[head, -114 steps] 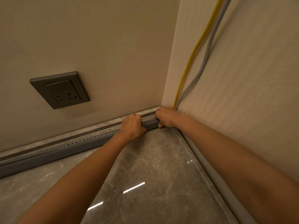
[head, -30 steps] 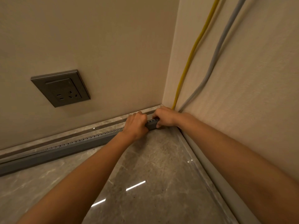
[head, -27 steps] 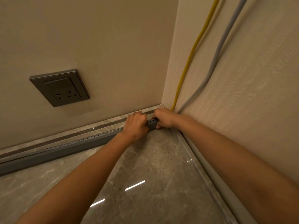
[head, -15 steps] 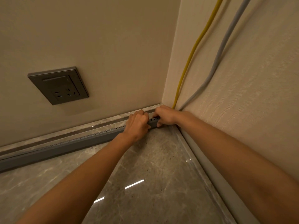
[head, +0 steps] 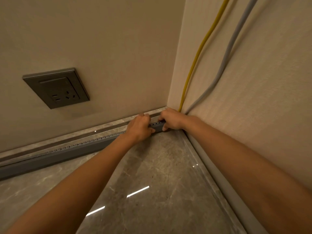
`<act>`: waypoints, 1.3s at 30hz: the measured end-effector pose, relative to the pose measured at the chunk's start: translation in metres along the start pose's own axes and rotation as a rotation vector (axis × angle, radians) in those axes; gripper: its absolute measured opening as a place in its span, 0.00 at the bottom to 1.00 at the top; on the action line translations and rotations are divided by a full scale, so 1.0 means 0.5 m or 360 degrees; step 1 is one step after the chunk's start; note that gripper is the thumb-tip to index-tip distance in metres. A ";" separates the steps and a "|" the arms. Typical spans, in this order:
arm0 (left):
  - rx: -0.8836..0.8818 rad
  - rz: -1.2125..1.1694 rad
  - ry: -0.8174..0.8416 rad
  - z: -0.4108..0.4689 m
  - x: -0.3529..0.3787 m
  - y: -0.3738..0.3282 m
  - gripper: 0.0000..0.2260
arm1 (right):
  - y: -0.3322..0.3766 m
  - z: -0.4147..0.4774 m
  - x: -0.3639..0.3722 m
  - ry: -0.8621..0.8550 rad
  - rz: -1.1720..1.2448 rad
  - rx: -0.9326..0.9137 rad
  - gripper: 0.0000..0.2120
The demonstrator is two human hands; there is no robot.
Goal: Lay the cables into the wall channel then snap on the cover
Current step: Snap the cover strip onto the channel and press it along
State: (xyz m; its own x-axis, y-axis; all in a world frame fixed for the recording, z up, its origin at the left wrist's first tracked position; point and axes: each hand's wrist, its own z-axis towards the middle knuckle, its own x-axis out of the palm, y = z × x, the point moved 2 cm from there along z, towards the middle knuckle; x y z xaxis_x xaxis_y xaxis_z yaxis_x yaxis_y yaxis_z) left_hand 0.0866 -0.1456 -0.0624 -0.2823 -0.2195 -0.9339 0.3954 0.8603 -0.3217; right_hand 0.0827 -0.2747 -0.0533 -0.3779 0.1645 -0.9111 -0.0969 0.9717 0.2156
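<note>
A long grey slotted cable channel runs along the foot of the far wall into the corner. My left hand grips its top edge close to the corner end. My right hand holds the very end of the channel in the corner, thumb under it. A yellow cable and a grey cable hang down the right wall and vanish behind my right hand. Whether they lie inside the channel is hidden. No cover is in view.
A dark grey wall socket sits on the far wall above the channel. A marble skirting strip runs behind the channel. The glossy marble floor meets the right wall's skirting.
The grey cable has swung away from the yellow one. My left hand has slid a little toward the corner, closer to my right hand. Both hands stay on the channel end.
</note>
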 end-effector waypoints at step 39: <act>0.0022 0.0302 0.0152 -0.083 -0.023 0.118 0.16 | 0.129 0.020 0.058 -0.0068 -0.0174 -0.0110 0.20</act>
State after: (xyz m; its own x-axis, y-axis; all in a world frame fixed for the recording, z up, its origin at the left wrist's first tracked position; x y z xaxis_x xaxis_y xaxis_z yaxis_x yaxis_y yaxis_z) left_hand 0.0770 -0.0731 -0.0644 -0.2830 -0.0092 -0.9591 0.4612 0.8755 -0.1445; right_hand 0.0748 -0.2056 -0.0692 -0.3222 0.0669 -0.9443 -0.1991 0.9704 0.1367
